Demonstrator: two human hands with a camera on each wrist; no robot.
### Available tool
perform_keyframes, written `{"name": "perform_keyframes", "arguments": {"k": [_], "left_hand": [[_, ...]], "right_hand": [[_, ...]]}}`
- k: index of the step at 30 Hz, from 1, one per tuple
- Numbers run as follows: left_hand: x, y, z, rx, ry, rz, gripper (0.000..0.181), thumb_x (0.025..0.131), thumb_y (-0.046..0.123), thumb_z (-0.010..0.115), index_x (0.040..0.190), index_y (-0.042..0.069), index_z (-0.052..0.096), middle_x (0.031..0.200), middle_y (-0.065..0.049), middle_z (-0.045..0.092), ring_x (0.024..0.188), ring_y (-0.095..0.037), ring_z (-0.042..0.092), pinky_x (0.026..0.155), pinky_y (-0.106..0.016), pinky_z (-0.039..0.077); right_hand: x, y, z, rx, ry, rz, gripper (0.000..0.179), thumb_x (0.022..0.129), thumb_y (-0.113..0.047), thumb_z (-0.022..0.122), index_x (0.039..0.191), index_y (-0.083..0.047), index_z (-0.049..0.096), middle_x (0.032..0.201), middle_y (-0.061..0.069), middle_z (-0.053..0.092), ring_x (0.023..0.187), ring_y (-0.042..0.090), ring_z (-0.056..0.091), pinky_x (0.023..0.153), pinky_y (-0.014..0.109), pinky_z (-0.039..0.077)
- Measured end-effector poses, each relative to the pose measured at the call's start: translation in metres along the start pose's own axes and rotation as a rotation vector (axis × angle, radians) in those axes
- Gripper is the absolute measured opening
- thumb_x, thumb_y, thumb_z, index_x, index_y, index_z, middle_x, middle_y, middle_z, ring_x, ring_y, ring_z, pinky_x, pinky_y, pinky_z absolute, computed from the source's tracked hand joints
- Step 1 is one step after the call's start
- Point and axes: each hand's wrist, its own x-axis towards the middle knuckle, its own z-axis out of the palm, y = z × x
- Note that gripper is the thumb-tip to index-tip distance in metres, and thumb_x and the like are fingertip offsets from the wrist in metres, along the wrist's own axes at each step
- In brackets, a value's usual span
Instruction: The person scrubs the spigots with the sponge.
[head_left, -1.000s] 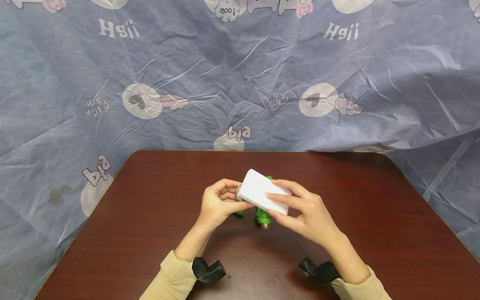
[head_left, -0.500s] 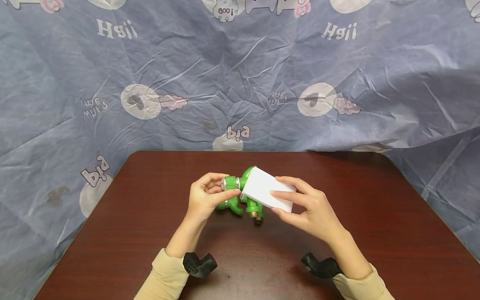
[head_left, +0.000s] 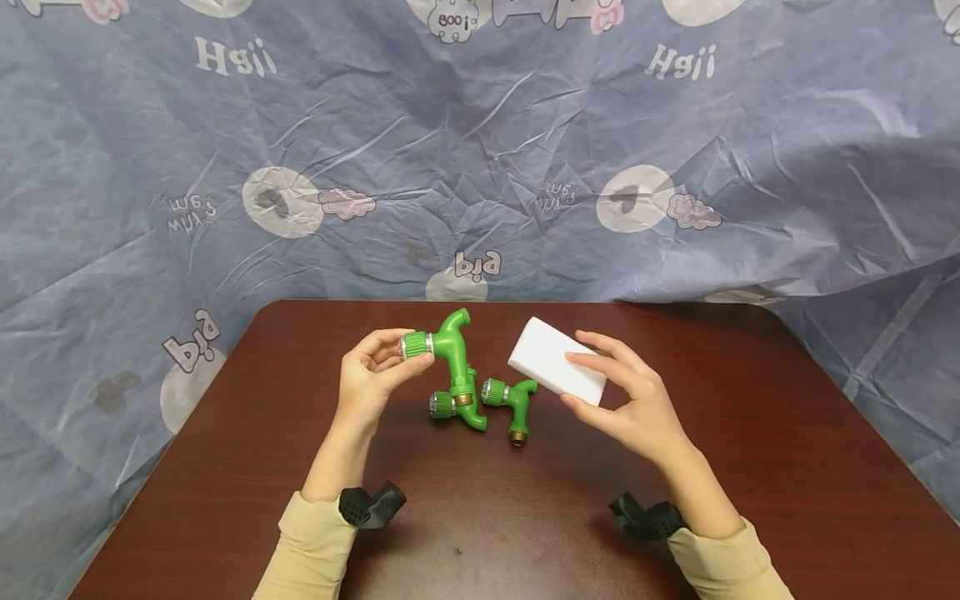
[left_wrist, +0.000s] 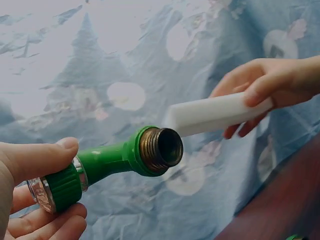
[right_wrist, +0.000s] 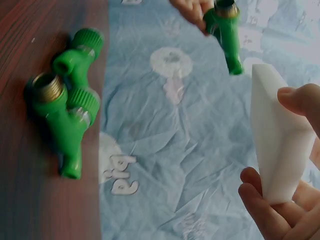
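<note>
My left hand grips a green faucet by its ribbed knob, holding it above the table. Its brass threaded end points toward the camera in the left wrist view. In my right hand is a white rectangular sponge block, pinched between thumb and fingers and tilted. A gap separates the sponge from the held faucet in the head view. Two more green faucets lie on the table below: one between the hands, the other partly hidden behind the held faucet.
The dark red wooden table extends to a patterned blue-grey cloth hanging behind its far edge. Black wrist mounts sit on both forearms, near the beige sleeves.
My left hand has moved left and up with the faucet, bringing it out from behind the sponge. My right hand has shifted slightly right and up with the sponge. The two lying faucets are now in view.
</note>
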Motion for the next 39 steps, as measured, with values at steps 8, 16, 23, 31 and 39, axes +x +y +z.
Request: {"name": "perform_keyframes", "arguments": {"k": [8,16,23,31,39], "left_hand": [[0.01,-0.014,-0.028,0.012,-0.01,-0.073,0.036,0.076,-0.005,0.073,0.11,-0.004,0.059,0.088,-0.003,0.069,0.078,-0.018,0.068,0.069,-0.041,0.057],[0.013,-0.035,-0.043,0.039,-0.001,-0.124,0.038,0.079,0.003,0.073,0.113,-0.003,0.057,0.093,-0.003,0.068,0.083,-0.018,0.068,0.077,-0.045,0.054],[0.024,-0.085,-0.073,-0.007,-0.016,-0.107,0.04,0.078,0.009,0.076,0.115,0.002,0.063,0.102,-0.008,0.067,0.089,-0.017,0.066,0.078,-0.037,0.055],[0.016,-0.065,-0.066,0.126,0.08,-0.296,0.048,0.082,0.012,0.073,0.124,-0.002,0.054,0.097,0.005,0.066,0.087,-0.007,0.064,0.083,-0.028,0.052],[0.018,-0.076,-0.075,0.163,0.089,-0.35,0.05,0.084,0.011,0.071,0.129,-0.001,0.051,0.1,0.002,0.064,0.092,-0.014,0.064,0.082,-0.029,0.052]], "right_hand": [[-0.02,0.049,0.003,-0.07,0.025,0.114,0.049,0.062,-0.002,0.083,0.109,-0.008,0.07,0.119,0.011,0.061,0.105,0.023,0.057,0.084,0.013,0.041],[-0.028,0.067,0.004,-0.099,0.027,0.165,0.048,0.064,-0.005,0.084,0.11,-0.011,0.07,0.119,0.006,0.061,0.105,0.018,0.056,0.077,0.013,0.043],[-0.038,0.082,0.006,-0.17,0.041,0.239,0.046,0.065,-0.011,0.086,0.108,-0.011,0.071,0.117,0.006,0.063,0.104,0.021,0.057,0.075,0.017,0.044],[-0.047,0.092,0.008,-0.222,-0.003,0.379,0.045,0.069,-0.021,0.084,0.11,-0.013,0.07,0.121,0.005,0.061,0.107,0.021,0.056,0.072,0.013,0.04],[-0.057,0.105,0.012,-0.247,-0.044,0.431,0.045,0.072,-0.025,0.082,0.113,-0.012,0.068,0.122,0.008,0.059,0.108,0.024,0.056,0.071,0.037,0.047]]}}
